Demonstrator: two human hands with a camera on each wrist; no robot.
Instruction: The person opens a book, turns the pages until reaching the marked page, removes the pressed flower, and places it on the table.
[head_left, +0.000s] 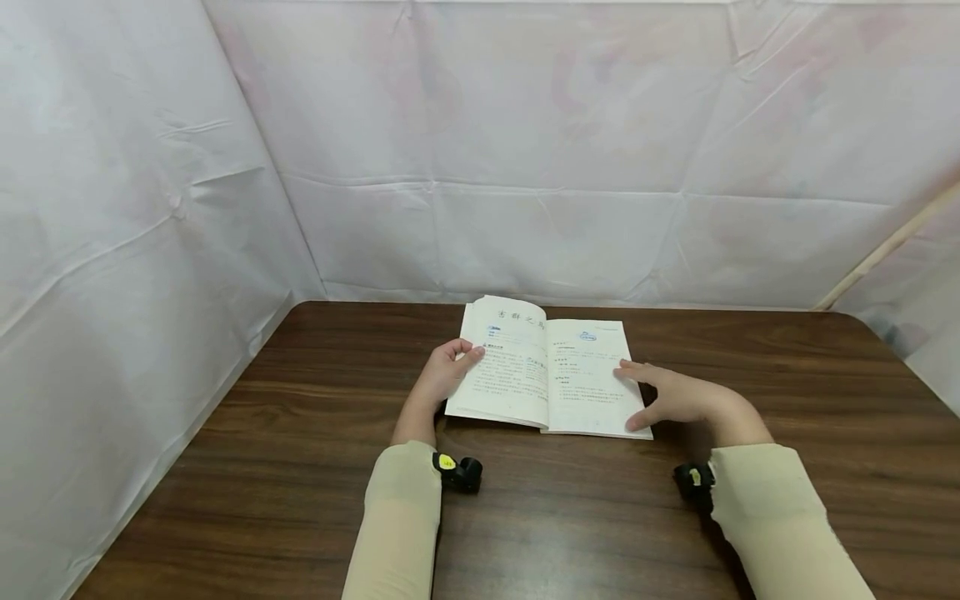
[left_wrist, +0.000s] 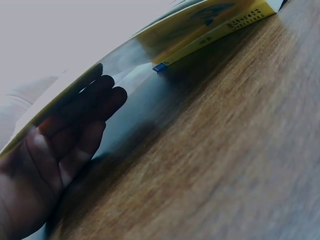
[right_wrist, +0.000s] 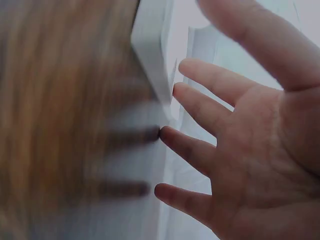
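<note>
white pages of the open book (head_left: 551, 375) lie mid-table (head_left: 300, 467); left hand (head_left: 442, 375) grips its left edge, right hand (head_left: 675, 398) rests spread-fingered. only the left wrist view shows the yellow cover (left_wrist: 210, 25).

Head view: bright, even, soft light; sharp; faint shadows under the book (head_left: 547, 371) on the desk (head_left: 300, 467).
Left wrist view: dim, hand (left_wrist: 55, 160) in shade, desk grain smeared.
Right wrist view: heavy motion blur at left; fingers (right_wrist: 210, 90) soft-focused.

Both hands (head_left: 558, 392) forward, fingers extended (right spread wide).
</note>
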